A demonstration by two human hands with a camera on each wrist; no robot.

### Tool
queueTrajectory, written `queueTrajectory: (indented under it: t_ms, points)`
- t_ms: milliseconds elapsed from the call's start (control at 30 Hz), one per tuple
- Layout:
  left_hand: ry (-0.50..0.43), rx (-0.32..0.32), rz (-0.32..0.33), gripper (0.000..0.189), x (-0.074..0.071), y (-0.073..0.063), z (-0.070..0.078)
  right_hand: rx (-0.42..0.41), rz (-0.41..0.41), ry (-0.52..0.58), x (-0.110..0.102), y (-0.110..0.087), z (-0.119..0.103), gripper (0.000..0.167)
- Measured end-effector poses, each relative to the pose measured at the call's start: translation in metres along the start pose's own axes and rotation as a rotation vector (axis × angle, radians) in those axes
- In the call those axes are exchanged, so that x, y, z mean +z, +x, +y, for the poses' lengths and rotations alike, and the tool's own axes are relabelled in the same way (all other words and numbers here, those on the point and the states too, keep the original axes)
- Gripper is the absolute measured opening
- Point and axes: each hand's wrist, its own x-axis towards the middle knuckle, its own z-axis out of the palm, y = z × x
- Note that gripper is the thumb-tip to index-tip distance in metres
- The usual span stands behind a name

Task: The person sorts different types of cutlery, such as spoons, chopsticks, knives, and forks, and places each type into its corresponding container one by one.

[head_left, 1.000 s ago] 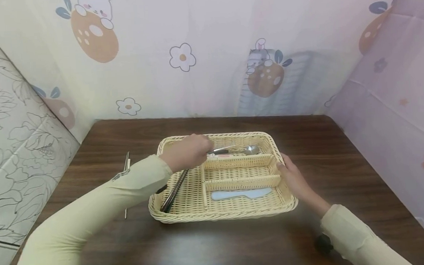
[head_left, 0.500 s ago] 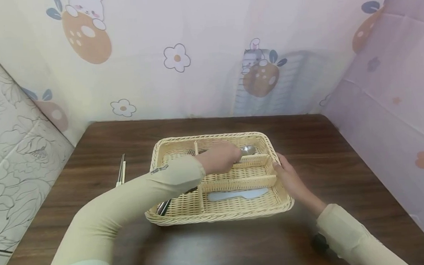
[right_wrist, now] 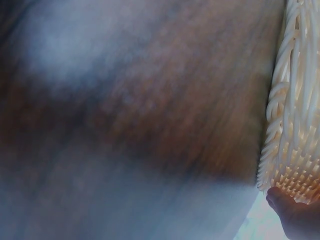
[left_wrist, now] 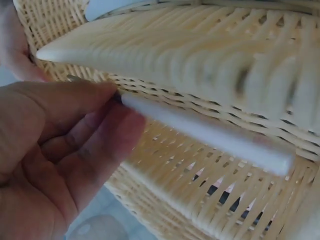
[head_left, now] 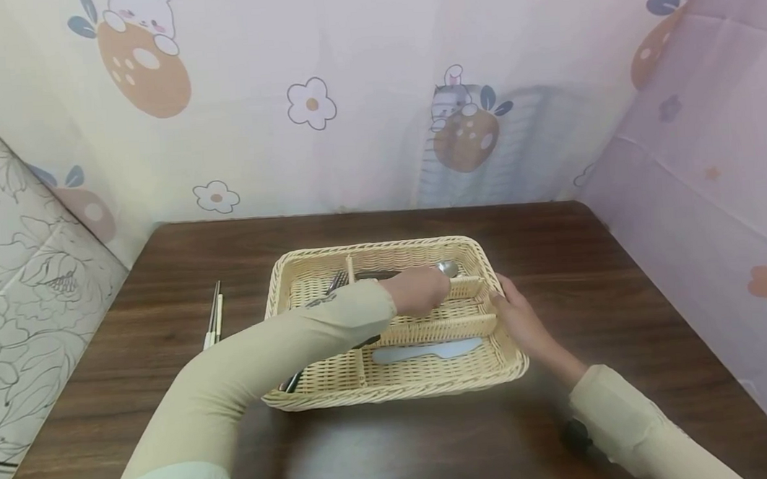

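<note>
A divided wicker basket (head_left: 398, 394) sits on the table. My left hand (head_left: 421, 290) is over its middle right compartment. Seen from the left wrist, thumb and fingers pinch a utensil with a white handle (left_wrist: 210, 132); its head is mostly hidden by the hand, so its kind is unclear. The handle lies between two woven dividers (left_wrist: 150, 40). My right hand (head_left: 523, 319) grips the basket's right rim, thumb on the inner side. A spoon (head_left: 449, 268) lies in the back compartment, and a pale blue knife (head_left: 427, 351) in the front one.
Left of the basket, chopsticks (head_left: 214, 313) with white ends lie on the table (head_left: 164, 280). The basket's left compartment holds a fork (head_left: 337, 280) and dark slender utensils (head_left: 293, 382), partly covered by the left sleeve. Patterned curtains (head_left: 366, 161) enclose the table.
My left hand has moved right, from the basket's back left part to the middle compartment. My right hand keeps its hold on the rim. The head view has shifted slightly.
</note>
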Motion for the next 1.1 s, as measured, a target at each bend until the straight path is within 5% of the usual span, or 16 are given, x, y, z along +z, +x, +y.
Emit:
queueTrajectory:
  t_ms: [467,833,967,1100]
  points:
    - [0.026,0.087,-0.094,0.028,0.015,0.016,-0.004,0.016,-0.002,-0.006,0.000,0.000,-0.001,0.051]
    - [0.013,0.029,-0.144,0.020,0.024,0.025,-0.009,0.018,0.003,0.000,0.000,0.000,-0.001,0.051]
    - [-0.018,0.028,-0.099,0.010,0.017,0.012,-0.011,0.017,-0.004,0.004,0.001,0.000,-0.001,0.051]
    - [-0.105,0.028,0.002,0.011,-0.004,-0.022,-0.015,0.019,-0.009,0.018,0.001,-0.001,0.000,0.051]
